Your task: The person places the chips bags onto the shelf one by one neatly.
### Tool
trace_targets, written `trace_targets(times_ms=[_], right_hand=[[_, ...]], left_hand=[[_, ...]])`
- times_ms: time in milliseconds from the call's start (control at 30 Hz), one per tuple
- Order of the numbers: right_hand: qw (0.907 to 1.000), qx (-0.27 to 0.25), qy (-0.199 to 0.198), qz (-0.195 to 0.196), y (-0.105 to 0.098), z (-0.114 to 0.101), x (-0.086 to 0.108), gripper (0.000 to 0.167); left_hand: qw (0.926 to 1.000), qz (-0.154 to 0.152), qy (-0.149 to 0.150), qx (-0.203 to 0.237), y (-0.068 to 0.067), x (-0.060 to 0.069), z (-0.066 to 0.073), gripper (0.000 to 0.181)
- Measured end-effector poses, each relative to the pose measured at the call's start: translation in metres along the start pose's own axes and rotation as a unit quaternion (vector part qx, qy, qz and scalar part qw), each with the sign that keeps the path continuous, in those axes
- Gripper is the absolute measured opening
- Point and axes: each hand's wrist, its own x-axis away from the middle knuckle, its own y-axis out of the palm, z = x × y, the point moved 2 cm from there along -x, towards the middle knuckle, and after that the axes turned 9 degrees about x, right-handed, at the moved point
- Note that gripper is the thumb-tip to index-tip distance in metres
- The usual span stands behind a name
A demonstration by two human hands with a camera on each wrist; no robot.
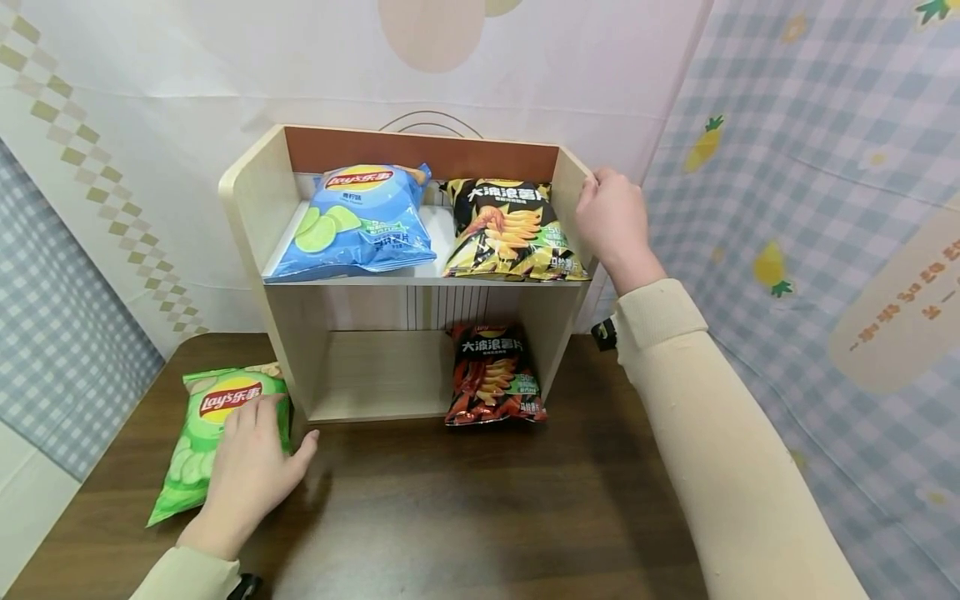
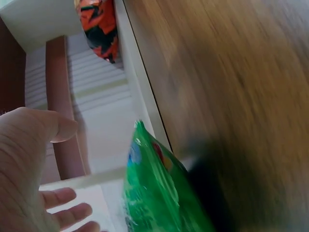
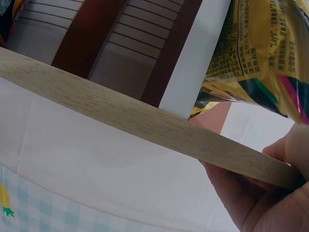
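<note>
My right hand [image 1: 617, 221] grips the upper right side panel of a small two-tier wooden shelf [image 1: 243, 196]. In the right wrist view the thumb and fingers lie on opposite faces of that panel [image 3: 145, 123]. Over a green Lay's chip bag [image 1: 187, 450], which lies on the table left of the shelf, hovers my left hand [image 1: 251, 467]. Its thumb and fingers are spread apart, and in the left wrist view they stand clear of the bag [image 2: 154, 193]. The upper tier holds a blue Lay's bag [image 1: 367, 208] and a yellow-black chip bag [image 1: 510, 229].
A red-black chip bag [image 1: 495, 375] leans in the right part of the lower tier. The shelf stands at the back of a dark wooden table [image 1: 450, 500]. Behind it hangs a pale printed cloth [image 1: 562, 67], and a checked cloth [image 1: 787, 167] hangs at the right.
</note>
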Motion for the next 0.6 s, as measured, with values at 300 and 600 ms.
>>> trace_targets(times_ms=[300, 600], right_hand=[[1.0000, 0.000, -0.002, 0.000, 0.000, -0.001, 0.000, 0.043], [1.0000, 0.000, 0.006, -0.006, -0.001, -0.001, 0.000, 0.044]], left_hand=[[0.9978, -0.022, -0.055, -0.030, -0.009, 0.000, -0.024, 0.085], [0.9832, -0.114, -0.134, -0.047, -0.011, 0.001, -0.048, 0.095]])
